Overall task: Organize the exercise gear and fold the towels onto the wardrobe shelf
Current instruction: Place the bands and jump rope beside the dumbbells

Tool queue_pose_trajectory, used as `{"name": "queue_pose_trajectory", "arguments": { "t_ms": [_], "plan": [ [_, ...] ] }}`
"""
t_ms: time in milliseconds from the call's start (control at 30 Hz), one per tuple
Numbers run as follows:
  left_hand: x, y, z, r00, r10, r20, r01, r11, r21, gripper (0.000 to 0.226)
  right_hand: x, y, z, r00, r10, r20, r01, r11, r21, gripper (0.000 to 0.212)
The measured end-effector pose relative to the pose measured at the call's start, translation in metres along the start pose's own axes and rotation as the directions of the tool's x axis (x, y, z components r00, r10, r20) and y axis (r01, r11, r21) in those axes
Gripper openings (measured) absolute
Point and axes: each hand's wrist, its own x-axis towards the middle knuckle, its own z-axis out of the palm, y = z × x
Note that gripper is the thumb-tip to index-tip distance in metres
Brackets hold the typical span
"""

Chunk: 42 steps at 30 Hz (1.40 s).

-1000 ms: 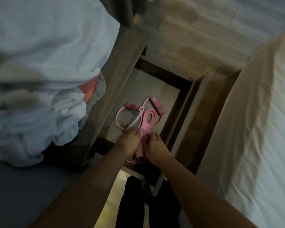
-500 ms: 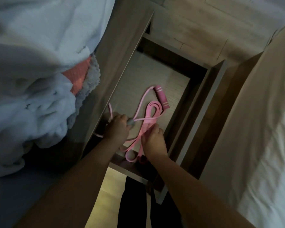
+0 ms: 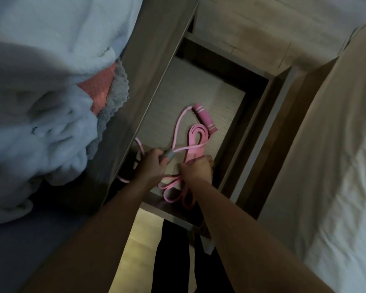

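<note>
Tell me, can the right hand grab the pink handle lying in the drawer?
Probably yes. The pink handle lies uncovered in the drawer, a short way beyond the right hand. But that hand grips the pink band, so it must let go first.

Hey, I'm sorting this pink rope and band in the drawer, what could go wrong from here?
The jump rope cord crosses the flat band near your left hand and right hand, so pulling either may tangle them. A rope loop seems to hang outside the drawer wall and a band loop over its front edge; closing it could pinch them.
</note>
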Motion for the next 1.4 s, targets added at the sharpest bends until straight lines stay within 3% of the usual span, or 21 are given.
{"name": "queue_pose_trajectory", "arguments": {
  "t_ms": [200,300,400,600,833,967,1100,1267,1400],
  "plan": [
    [-0.006,0.005,0.007,1.0,-0.012,0.026,0.013,0.999,-0.051,0.025,-0.002,0.003,0.009,0.997,-0.034,-0.069,0.028,0.995,-0.096,0.067],
    [-0.009,0.004,0.006,1.0,-0.007,0.018,0.008,0.999,-0.054,0.022,-0.003,0.005,0.006,0.998,-0.046,-0.053,0.046,0.999,-0.013,0.061],
    [-0.016,0.007,-0.003,1.0,-0.012,-0.005,0.011,0.998,-0.068,0.021,-0.009,0.009,-0.01,0.998,-0.048,0.029,0.043,0.987,0.153,0.046],
    [-0.033,0.034,-0.024,1.0,0.005,-0.025,-0.008,0.995,-0.101,0.025,-0.035,0.002,-0.05,0.965,-0.044,0.257,0.01,0.991,0.13,0.021],
    [-0.058,0.054,-0.041,0.999,-0.016,-0.035,0.012,0.994,-0.104,0.022,-0.065,0.005,-0.088,0.879,0.038,0.476,-0.2,0.934,0.297,0.021],
    [-0.088,0.072,-0.055,0.998,-0.065,0.024,0.068,0.986,-0.155,0.013,-0.091,0.019,-0.126,0.897,0.03,0.441,-0.203,0.914,0.351,0.044],
    [-0.124,0.088,-0.063,0.996,-0.074,0.056,0.082,0.984,-0.158,0.02,-0.11,0.035,-0.17,0.901,-0.027,0.432,-0.132,0.934,0.333,0.061],
    [-0.171,0.104,-0.06,0.998,-0.052,0.03,0.056,0.99,-0.133,0.028,-0.128,0.056,-0.202,0.961,-0.138,0.241,-0.016,0.84,0.543,0.055],
    [-0.203,0.108,-0.056,0.997,-0.073,-0.006,0.071,0.984,-0.163,0.027,-0.132,0.063,-0.207,0.973,-0.018,0.231,-0.134,0.769,0.625,0.044]
  ]
}}
